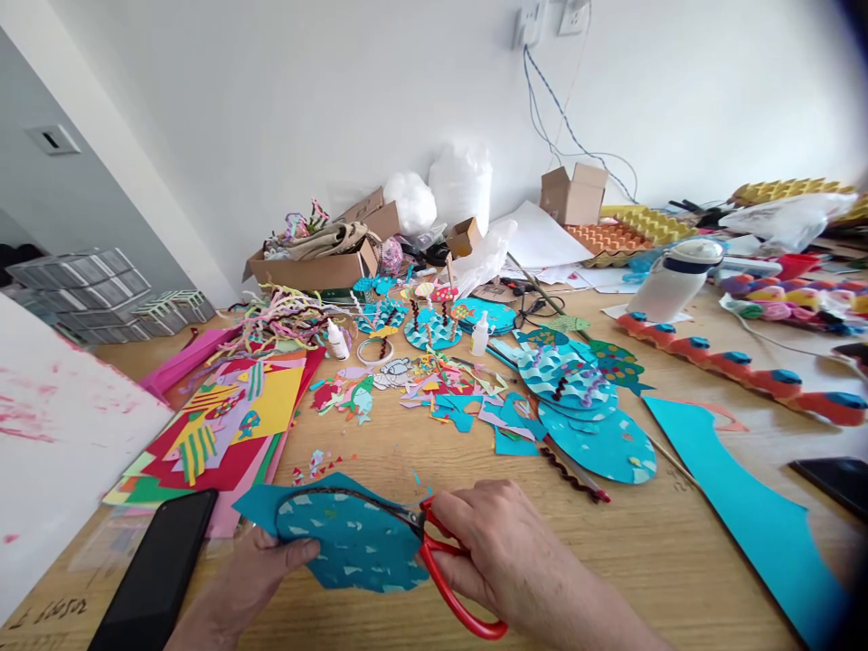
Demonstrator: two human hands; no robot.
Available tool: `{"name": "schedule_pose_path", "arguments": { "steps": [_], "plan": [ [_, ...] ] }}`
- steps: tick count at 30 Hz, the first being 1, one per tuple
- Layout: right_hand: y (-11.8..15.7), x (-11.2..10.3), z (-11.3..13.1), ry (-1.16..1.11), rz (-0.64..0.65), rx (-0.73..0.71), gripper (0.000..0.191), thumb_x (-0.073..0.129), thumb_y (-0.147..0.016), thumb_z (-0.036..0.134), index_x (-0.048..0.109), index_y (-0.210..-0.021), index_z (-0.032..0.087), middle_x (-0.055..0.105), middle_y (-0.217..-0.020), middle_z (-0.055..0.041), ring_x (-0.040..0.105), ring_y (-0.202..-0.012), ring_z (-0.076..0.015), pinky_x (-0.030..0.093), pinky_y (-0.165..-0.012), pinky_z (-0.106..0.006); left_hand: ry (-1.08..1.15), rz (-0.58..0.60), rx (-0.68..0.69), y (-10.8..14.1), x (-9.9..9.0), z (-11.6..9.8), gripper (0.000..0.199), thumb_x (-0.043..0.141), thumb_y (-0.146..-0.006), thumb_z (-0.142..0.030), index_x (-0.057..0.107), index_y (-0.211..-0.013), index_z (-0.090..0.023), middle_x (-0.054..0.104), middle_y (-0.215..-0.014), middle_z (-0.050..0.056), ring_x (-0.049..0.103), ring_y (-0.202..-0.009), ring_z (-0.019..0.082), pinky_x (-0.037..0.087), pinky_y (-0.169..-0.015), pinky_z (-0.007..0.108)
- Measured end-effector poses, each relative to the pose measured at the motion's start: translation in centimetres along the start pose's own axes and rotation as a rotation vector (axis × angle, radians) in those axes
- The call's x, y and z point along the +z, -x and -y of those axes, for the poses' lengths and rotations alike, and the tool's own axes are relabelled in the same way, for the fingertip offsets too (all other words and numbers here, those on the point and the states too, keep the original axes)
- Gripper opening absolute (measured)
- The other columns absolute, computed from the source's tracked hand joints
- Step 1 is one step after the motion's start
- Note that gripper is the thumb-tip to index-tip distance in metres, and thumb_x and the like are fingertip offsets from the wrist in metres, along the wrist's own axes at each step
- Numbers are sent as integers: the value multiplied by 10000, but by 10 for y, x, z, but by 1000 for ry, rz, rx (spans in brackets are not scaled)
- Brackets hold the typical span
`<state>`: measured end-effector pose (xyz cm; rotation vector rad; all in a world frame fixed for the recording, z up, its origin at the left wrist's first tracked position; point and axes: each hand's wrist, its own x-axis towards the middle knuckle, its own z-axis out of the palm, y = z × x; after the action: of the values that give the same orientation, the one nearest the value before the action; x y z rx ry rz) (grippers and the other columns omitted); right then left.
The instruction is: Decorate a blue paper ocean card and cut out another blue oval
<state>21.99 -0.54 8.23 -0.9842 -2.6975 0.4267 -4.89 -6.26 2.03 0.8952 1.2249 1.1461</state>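
Note:
My left hand (261, 565) grips the left part of a blue paper piece (345, 551), its thumb on top. Pale flecks cover the paper, and a dark curved outline runs along its upper edge. My right hand (485, 542) is closed around the red handles of a pair of scissors (444, 579). The scissor blades point left and lie at the right end of the paper, near the dark outline. A plain blue corner of the paper sticks out at the upper left. Tiny paper scraps (318, 466) lie just beyond it.
A black phone (155, 570) lies at front left, beside stacked coloured paper (264, 407). Beyond my hands are paper scraps (461, 411), glue bottles (480, 336) and blue ovals (603, 443). A large blue sheet (739, 506) and an orange egg-carton strip (746, 366) lie at right.

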Motion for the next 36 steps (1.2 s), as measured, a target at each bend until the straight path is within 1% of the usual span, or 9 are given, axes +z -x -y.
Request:
{"name": "schedule_pose_path", "arguments": {
  "steps": [3,5,10,18,23,28,31,34,36],
  "plan": [
    [0,-1,1,7,14,-6,196,446,-836,338,484,-704,197,585,-591,7,443,-475,-114,167,-508,-265,-13,5,2,1,2,-3,216,772,-573,-303,732,-768,-218,738,-741,25,675,-717,242,541,-673,332],
    [1,-3,2,-6,19,7,179,436,-839,338,484,-729,204,591,-621,6,466,-512,-125,188,-522,-262,-9,-3,-8,1,5,-8,243,778,-560,-307,733,-783,-221,739,-735,23,673,-715,243,539,-654,320],
    [1,-8,4,-75,38,40,175,411,-846,367,471,-779,217,592,-686,3,505,-610,-149,243,-571,-257,-4,-46,-56,4,12,-14,322,793,-532,-325,730,-839,-249,743,-788,16,671,-750,242,533,-697,326],
    [1,-8,4,-64,62,59,177,411,-838,367,470,-764,217,584,-676,1,498,-599,-148,231,-559,-259,-23,-7,-78,5,14,-16,305,782,-545,-347,732,-836,-271,744,-763,9,673,-749,238,528,-700,318],
    [1,-6,3,-42,40,51,200,408,-839,370,464,-725,215,559,-611,13,468,-536,-132,204,-529,-262,-50,16,-64,3,11,-14,285,771,-558,-355,736,-808,-222,741,-778,35,671,-759,258,517,-756,375],
    [1,-4,2,-9,25,22,205,412,-838,346,469,-703,203,571,-607,11,466,-508,-122,183,-514,-270,-87,60,-19,1,8,-10,239,761,-581,-320,721,-787,-207,739,-781,38,671,-745,254,531,-723,374],
    [2,-4,2,15,25,6,188,419,-834,322,478,-707,198,584,-620,6,477,-513,-124,179,-516,-274,-59,11,-23,3,13,-11,221,771,-565,-328,714,-743,-211,737,-736,21,672,-690,236,545,-660,342],
    [2,-5,2,23,33,8,171,425,-834,302,481,-712,196,589,-625,7,476,-507,-123,183,-520,-274,-20,-55,-26,5,16,-12,239,792,-533,-315,716,-739,-223,736,-711,6,673,-679,228,550,-652,330],
    [2,-6,2,9,39,14,158,426,-834,296,478,-721,198,589,-633,8,477,-515,-124,194,-525,-270,-26,-44,-45,4,14,-13,272,793,-534,-308,724,-783,-225,737,-719,14,675,-691,231,550,-670,337]
  ]
}}
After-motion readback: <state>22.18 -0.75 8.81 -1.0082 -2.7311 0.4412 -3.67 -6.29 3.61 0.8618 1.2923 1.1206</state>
